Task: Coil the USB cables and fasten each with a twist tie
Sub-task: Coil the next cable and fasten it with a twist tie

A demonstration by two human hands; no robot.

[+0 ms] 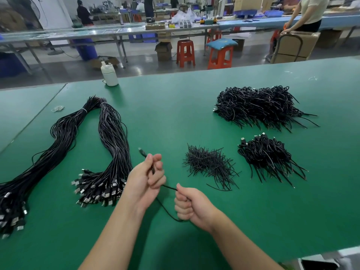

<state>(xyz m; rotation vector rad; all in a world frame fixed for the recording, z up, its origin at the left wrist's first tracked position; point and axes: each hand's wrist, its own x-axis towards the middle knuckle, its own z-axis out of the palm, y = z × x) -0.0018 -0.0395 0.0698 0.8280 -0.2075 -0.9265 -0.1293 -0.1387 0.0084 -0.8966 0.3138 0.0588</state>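
Note:
My left hand (pixel 146 180) grips one black USB cable (pixel 169 187) near its plug end, which sticks up past my fingers. The same cable runs across to my right hand (pixel 189 205), closed in a fist around it, and a loop of it hangs below onto the green mat. A long bundle of uncoiled black cables (pixel 111 145) lies to the left, plugs toward me. A loose heap of black twist ties (pixel 210 164) sits just right of my hands. Two piles of coiled, tied cables lie further right: a small pile (pixel 266 156) and a large pile (pixel 257 106).
A second bundle of uncoiled cables (pixel 44 152) reaches the left edge. A white bottle (pixel 109 75) stands at the far side of the green table (pixel 175 114). Rubber bands (pixel 57 108) lie at far left. Red stools and other benches stand beyond.

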